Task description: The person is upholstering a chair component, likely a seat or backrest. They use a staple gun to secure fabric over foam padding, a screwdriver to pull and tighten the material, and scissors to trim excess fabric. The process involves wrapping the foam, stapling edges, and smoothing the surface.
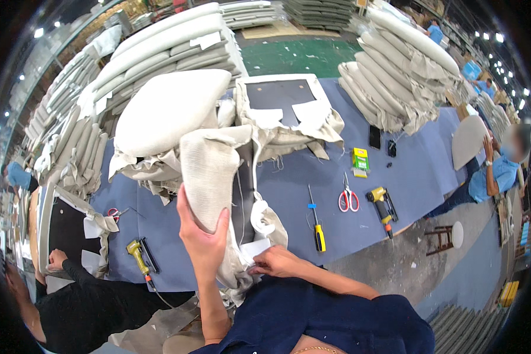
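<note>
A beige upholstered cushion panel (209, 168) stands on edge at the near side of the blue work table (407, 171), loose fabric hanging from it. My left hand (202, 236) grips its lower edge, fingers wrapped over the fabric. Low at its right side, my right hand (277, 261) pinches a white fabric flap (255, 248). A dark backing board shows between the fabric folds.
On the table lie a yellow-handled screwdriver (316, 221), red scissors (348, 199), a yellow staple gun (382, 206), a green-yellow box (360, 160) and a phone (374, 136). Stacks of finished cushions (165, 106) fill the back. A person in black (88, 307) works at my left, another in blue (492, 177) at right.
</note>
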`<state>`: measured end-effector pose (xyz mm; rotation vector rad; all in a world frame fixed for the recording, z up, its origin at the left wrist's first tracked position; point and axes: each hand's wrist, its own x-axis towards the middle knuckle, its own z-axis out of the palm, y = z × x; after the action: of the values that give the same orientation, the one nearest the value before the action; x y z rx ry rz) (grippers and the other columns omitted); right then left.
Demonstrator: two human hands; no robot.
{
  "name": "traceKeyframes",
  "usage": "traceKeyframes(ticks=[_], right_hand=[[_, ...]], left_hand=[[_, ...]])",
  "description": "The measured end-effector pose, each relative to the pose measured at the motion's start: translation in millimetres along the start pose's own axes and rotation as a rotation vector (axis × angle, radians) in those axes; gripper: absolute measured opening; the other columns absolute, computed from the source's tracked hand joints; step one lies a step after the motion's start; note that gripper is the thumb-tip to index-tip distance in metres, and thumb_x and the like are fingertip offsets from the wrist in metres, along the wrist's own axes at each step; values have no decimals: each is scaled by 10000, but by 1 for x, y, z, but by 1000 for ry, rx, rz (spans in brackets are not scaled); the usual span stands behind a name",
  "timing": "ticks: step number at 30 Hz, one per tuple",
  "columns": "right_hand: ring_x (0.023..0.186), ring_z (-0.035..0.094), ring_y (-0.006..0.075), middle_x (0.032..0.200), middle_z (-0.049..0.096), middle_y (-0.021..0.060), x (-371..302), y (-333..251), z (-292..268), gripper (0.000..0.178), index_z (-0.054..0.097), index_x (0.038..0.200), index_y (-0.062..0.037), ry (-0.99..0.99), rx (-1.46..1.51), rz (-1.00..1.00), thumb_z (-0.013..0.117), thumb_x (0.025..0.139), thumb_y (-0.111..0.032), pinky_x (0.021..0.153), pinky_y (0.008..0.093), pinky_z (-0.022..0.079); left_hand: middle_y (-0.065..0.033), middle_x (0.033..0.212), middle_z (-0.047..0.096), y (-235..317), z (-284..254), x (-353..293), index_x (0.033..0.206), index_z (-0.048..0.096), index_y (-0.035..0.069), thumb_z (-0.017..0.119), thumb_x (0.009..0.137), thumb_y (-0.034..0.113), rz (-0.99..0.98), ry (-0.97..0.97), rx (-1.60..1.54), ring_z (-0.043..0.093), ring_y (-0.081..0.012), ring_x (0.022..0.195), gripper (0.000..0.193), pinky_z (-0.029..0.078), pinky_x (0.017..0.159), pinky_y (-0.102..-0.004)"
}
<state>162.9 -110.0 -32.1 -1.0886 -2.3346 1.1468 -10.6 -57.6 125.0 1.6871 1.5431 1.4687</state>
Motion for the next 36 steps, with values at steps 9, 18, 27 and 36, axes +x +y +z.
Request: traceKeyframes(ticks=[9,18,27,36], right_hand=[[645,639,375,711,657,141,-11,10,22,294,679,847,-47,-4,7,-107,693,939,-326,577,463,478],[541,545,140,571,570,57,-70,51,-80,215,678,755,-14,401,239,229,734,903,-158,522,327,414],[726,464,66,932,623,35,4,-32,-189,334,491,683,-44,866,444,-216,661,958,-128,613,242,372],[673,424,68,749,533,-3,66,-68,-171,411,430,667,-95,622,932,-440,712,953,-180,576,246,324]], left_hand=[[-258,1363,594,2,-2,-1,1493,388,-25,816,773,78,98,-13,57,641,-393,1208,844,494,1013,-420],[-242,1339,604,6,-6,-16,1485,405,7,810,754,54,55,-21,45,633,-378,1214,837,502,1007,-425],[-224,1335,605,-8,-31,-27,1490,382,8,841,691,22,189,-221,24,629,-333,1215,921,468,1046,-415],[-274,1438,374,26,8,-36,1363,432,109,785,691,94,575,74,468,466,-509,1310,759,483,996,-594]])
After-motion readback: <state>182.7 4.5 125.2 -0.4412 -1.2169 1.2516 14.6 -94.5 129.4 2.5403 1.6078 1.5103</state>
